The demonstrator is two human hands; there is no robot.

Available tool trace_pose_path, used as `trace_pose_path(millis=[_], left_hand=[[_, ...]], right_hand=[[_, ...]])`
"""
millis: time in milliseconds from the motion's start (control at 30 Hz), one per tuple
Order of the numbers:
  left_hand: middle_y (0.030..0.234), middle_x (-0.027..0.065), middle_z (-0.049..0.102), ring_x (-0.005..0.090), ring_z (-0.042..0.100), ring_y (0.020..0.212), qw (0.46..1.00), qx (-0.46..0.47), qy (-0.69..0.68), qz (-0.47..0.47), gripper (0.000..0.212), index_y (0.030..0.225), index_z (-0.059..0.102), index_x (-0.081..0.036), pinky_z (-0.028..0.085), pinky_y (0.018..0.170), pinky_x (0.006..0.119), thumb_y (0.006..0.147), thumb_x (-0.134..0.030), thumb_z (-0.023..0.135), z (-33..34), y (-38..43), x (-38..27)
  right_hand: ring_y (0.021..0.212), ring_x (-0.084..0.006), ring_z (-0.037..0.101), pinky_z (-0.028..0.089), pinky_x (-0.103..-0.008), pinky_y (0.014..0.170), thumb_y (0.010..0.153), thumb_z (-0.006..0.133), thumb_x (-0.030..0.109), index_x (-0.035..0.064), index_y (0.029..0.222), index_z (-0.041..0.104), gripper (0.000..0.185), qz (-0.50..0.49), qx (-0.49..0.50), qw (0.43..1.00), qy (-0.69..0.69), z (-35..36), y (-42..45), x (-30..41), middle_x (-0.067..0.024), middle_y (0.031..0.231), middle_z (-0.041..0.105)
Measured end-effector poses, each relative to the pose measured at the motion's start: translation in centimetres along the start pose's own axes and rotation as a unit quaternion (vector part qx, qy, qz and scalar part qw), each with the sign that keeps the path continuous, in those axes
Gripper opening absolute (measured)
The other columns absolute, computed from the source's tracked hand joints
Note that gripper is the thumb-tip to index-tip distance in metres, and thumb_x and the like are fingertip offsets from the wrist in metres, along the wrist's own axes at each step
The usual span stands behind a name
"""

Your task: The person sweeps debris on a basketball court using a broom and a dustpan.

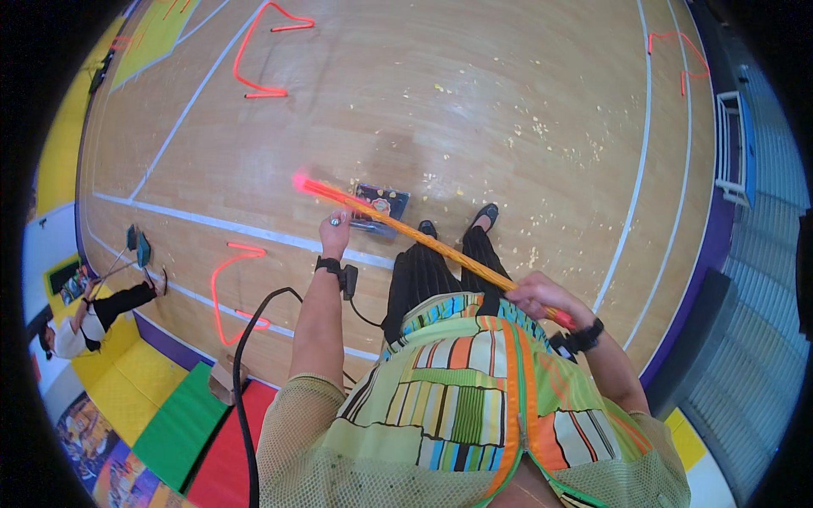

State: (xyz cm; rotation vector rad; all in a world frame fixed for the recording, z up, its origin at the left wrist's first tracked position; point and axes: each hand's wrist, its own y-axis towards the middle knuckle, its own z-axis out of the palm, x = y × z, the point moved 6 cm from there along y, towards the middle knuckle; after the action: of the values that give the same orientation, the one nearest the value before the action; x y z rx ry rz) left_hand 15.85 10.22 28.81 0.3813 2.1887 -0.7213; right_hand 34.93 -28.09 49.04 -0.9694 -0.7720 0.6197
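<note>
My right hand point(549, 296) is closed around an orange striped pole point(438, 246), close to its red near end. The pole slants up and left across my front to a blurred red tip. My left hand point(335, 233) is curled just below the pole's far part, apart from it in the picture. A small silvery round thing shows at its fingers; whether it is a ring or a handle's end I cannot tell. Past the pole a dark dustpan-like tray point(395, 202) with a printed emblem rests on the floor, partly covered by the pole. Pale yellow scraps point(540, 127) lie scattered about.
Red bent-tube hurdles point(236, 63) stand on the wooden court floor point(432, 38), one point(216, 292) at left. Another person point(76, 327) holds long-handled tools at the left edge. Coloured mats point(171, 406) and a black cable point(238, 381) are on my left; bleachers point(756, 279) line the right.
</note>
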Motion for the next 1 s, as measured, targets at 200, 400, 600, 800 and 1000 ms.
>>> trace_pose_path(millis=[200, 400, 600, 800, 1000], left_hand=[[0.058, 0.0148, 0.052, 0.0225, 0.048, 0.052, 0.999, -0.021, 0.046, 0.004, 0.023, 0.067, 0.054, 0.001, 0.04, 0.054, 0.032, 0.076, -0.02, 0.056, -1.1, -0.3, -1.9], [0.056, 0.016, 0.05, 0.022, 0.048, 0.052, 0.99, -0.02, 0.141, -0.009, 0.025, 0.064, 0.054, 0.002, 0.04, 0.054, 0.033, 0.075, -0.02, 0.057, -2.3, -0.6, -0.9], [0.051, 0.0051, 0.049, 0.0124, 0.044, 0.049, 0.993, -0.039, 0.004, -0.113, 0.026, 0.061, 0.054, 0.002, 0.037, 0.049, 0.03, 0.076, -0.019, 0.057, -2.8, -4.8, 2.8], [0.058, 0.0049, 0.052, 0.0131, 0.046, 0.052, 0.993, 0.008, -0.061, -0.102, 0.021, 0.073, 0.056, 0.0, 0.038, 0.048, 0.031, 0.078, -0.02, 0.052, -2.6, -6.7, 7.1], [0.07, 0.0012, 0.048, 0.0109, 0.049, 0.065, 0.973, 0.046, -0.147, -0.172, 0.007, 0.074, 0.052, -0.003, 0.041, 0.053, 0.026, 0.079, -0.008, 0.053, -0.4, -9.6, 5.2]], right_hand=[[0.034, -0.0037, 0.032, 0.023, -0.0192, 0.03, 0.079, 0.053, 0.013, 0.0086, 0.059, 0.037, 0.026, 0.011, -0.054, 0.986, 0.159, -5.7, -5.3, -6.5, 0.0046, 0.046, 0.034], [0.033, -0.0091, 0.034, 0.029, -0.0231, 0.03, 0.075, 0.047, 0.007, 0.0057, 0.063, 0.036, 0.016, -0.048, -0.184, 0.978, 0.088, -10.5, -2.7, -4.8, 0.0006, 0.046, 0.034], [0.033, -0.0122, 0.041, 0.033, -0.0266, 0.031, 0.075, 0.047, 0.008, 0.0001, 0.066, 0.042, 0.013, -0.021, -0.18, 0.978, -0.101, -7.4, 3.3, -3.4, -0.0024, 0.046, 0.041], [0.033, -0.0099, 0.038, 0.029, -0.0217, 0.033, 0.077, 0.05, 0.01, 0.0053, 0.054, 0.044, 0.024, -0.032, 0.076, 0.996, -0.03, -0.9, 7.5, -2.5, 0.0003, 0.042, 0.04], [0.034, -0.004, 0.032, 0.023, -0.021, 0.032, 0.078, 0.055, 0.018, 0.0062, 0.053, 0.044, 0.029, -0.105, 0.038, 0.993, 0.05, -2.1, 1.9, -7.0, 0.0036, 0.043, 0.037]])
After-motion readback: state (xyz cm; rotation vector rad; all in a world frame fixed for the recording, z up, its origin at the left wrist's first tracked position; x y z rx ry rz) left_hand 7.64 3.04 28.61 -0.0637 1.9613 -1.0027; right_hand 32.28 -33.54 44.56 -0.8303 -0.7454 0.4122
